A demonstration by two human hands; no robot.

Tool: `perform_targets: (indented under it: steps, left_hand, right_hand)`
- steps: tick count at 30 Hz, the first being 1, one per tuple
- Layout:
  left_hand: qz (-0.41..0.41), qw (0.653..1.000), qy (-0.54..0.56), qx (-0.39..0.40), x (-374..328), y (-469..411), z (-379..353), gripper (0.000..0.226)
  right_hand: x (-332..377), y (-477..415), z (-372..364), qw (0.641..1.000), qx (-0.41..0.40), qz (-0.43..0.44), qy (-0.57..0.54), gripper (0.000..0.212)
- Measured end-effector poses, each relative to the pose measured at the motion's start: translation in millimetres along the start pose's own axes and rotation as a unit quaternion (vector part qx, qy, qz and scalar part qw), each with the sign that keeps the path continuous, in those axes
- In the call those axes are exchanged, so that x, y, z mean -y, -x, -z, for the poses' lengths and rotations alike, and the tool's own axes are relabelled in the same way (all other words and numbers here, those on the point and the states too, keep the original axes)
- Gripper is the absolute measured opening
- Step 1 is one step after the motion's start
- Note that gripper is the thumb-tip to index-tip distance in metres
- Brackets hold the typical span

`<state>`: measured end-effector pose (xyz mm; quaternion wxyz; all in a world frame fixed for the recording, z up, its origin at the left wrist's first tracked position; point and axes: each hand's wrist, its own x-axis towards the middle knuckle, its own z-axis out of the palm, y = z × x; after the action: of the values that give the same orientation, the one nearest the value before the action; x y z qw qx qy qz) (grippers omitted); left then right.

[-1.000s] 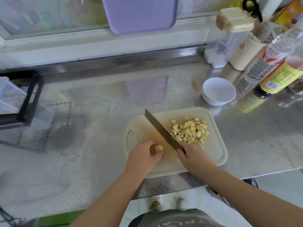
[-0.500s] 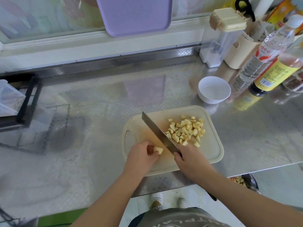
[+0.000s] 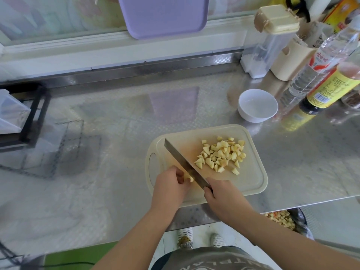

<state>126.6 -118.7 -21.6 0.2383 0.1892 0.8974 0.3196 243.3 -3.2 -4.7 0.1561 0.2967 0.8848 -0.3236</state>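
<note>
While L hand [image 3: 171, 187] pinches small pale-yellow fruit chunk [image 3: 190, 178], R hand [image 3: 222, 193] tight round long steel knife [image 3: 183, 162], blade just beside chunk.

Top: your grey top [image 3: 210, 258] at 6 o'clock, pale block lettering across it.
Shoes: your white open-knit shoes [image 3: 185, 235], 6 o'clock.
Hands: your left hand [image 3: 171, 185] and right hand [image 3: 222, 195], bare.

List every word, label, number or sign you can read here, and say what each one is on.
"TPLA": part of the large print on the grey shirt, cut off by the frame edge, so the reading is unsure.
Clear bottle, red and white label: characters too blurred to read.
Dark bottle, yellow label: barcode and small print, too small to read.
Yellow and red packet: print too blurred to read.
</note>
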Motion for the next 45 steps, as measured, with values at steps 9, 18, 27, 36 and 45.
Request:
perform_targets:
  steps: [9,18,27,36,45]
  left_hand:
    - [0.000,1.000,0.014,-0.006,-1,4,0,0.015]
    - [-0.018,0.999,0.033,0.011,4,9,1,0.014]
    - [0.074,0.995,0.056,0.035,7,-3,3,0.013]
    - [0.076,0.994,0.082,-0.006,1,2,-2,0.011]
    - [0.074,0.994,0.079,-0.021,2,6,-6,0.006]
  right_hand:
    - [8,-13,-10,0.995,0.027,0.008,0.096,0.018]
    - [6,-17,-2,0.999,-0.028,0.004,-0.031,0.007]
    - [-1,-10,13,0.999,-0.036,-0.002,-0.034,0.029]
    - [7,-1,4,0.999,-0.014,0.001,-0.036,0.023]
    - [12,-2,-3,0.999,-0.008,-0.008,-0.042,0.016]
